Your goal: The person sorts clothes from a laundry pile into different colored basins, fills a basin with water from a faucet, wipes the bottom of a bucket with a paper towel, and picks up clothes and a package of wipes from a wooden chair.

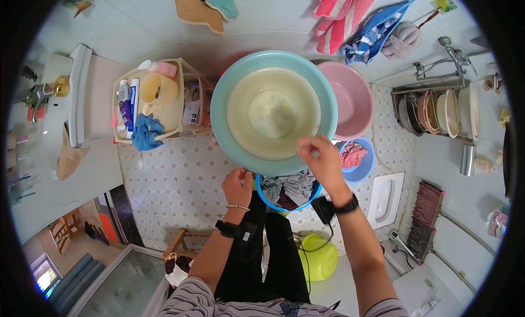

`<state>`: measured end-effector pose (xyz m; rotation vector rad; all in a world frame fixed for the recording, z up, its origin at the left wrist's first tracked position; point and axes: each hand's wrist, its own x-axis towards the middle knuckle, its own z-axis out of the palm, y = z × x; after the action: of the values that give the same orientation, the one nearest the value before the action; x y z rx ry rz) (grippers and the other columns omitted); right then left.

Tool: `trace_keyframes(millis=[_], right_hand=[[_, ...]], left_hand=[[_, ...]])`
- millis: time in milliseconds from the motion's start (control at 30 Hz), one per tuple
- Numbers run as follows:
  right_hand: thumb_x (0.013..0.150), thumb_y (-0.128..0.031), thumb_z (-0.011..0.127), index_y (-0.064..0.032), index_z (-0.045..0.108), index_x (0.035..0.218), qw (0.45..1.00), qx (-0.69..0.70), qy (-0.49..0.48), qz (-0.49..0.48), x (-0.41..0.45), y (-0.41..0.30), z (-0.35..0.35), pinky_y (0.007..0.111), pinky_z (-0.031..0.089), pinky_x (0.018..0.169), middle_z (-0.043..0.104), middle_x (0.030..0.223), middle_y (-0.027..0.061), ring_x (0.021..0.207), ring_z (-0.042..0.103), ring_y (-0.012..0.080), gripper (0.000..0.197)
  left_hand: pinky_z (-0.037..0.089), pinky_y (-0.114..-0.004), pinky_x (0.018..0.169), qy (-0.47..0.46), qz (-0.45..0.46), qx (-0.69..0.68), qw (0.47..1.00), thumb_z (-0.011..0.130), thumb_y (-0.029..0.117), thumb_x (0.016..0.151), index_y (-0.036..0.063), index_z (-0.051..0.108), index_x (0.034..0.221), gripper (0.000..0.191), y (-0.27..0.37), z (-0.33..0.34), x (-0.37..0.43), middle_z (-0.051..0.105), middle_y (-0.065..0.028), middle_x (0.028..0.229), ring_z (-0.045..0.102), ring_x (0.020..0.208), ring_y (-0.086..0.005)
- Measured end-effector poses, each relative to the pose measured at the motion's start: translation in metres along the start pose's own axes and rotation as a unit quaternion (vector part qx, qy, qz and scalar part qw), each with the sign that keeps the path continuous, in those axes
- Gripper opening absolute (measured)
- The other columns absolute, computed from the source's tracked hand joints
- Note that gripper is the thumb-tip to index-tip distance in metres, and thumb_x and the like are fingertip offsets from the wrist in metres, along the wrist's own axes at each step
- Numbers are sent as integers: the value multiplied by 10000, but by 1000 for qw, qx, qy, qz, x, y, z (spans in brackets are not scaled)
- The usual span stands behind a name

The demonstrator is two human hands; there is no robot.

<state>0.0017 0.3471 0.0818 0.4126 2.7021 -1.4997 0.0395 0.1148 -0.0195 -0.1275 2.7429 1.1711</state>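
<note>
A large pale turquoise plastic basin stands in front of me with slightly cloudy, yellowish water inside. My right hand hovers over its near right rim, blurred, thumb and fingers bent towards each other; whether anything small is between them I cannot make out. At the near left rim is my left hand, fingers curled against or just beside the edge; its grip is hidden. Between my knees, partly under the big basin, a bright blue basin holds grey and dark wet-looking cloth.
A pink basin and a small blue basin with pink cloth stand to the right. On the left is a shelf rack with bottles. A squat toilet, lime bucket and wooden stool are nearby. A cable hangs between my arms.
</note>
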Motion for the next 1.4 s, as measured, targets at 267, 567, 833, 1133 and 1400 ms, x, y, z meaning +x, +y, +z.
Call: trace_keyframes(millis=[267,567,833,1133,1400], right_hand=[[647,-162,690,-104,597,886,947,-285,-149,3,118,71,82,372,376,820,561,901,67,925,520,241,263],[690,-206,650,-112,578,803,909,-398,-84,-87,134,102,120,365,307,830,563,840,49,896,520,212,164],[807,-129,619,-27,592,833,986,108,34,125,107,41,19,200,411,646,567,740,-9,695,511,52,110],[837,-142,597,-31,603,866,907,339,144,205,4,28,-116,197,367,659,544,734,-39,667,451,45,115],[802,-128,595,-52,624,819,820,421,273,276,-146,151,-207,200,368,630,564,718,-31,638,459,59,83]], left_hand=[[444,-339,640,-62,-21,-5,998,591,169,769,68,624,784,108,-19,-12,7,624,-56,723,585,669,-213],[418,-346,694,-82,-78,-29,993,587,169,759,106,624,783,77,-46,-20,17,617,-16,727,578,694,-186],[452,-318,621,-74,-61,-41,995,570,165,780,69,632,794,114,-42,-36,29,636,-45,737,590,660,-183],[468,-282,571,-294,-43,-16,955,573,217,756,54,637,681,191,1,-29,7,623,-58,599,605,565,-203],[466,-276,648,-384,24,-2,923,571,174,795,50,639,812,142,66,38,-44,644,-63,740,610,687,-165]])
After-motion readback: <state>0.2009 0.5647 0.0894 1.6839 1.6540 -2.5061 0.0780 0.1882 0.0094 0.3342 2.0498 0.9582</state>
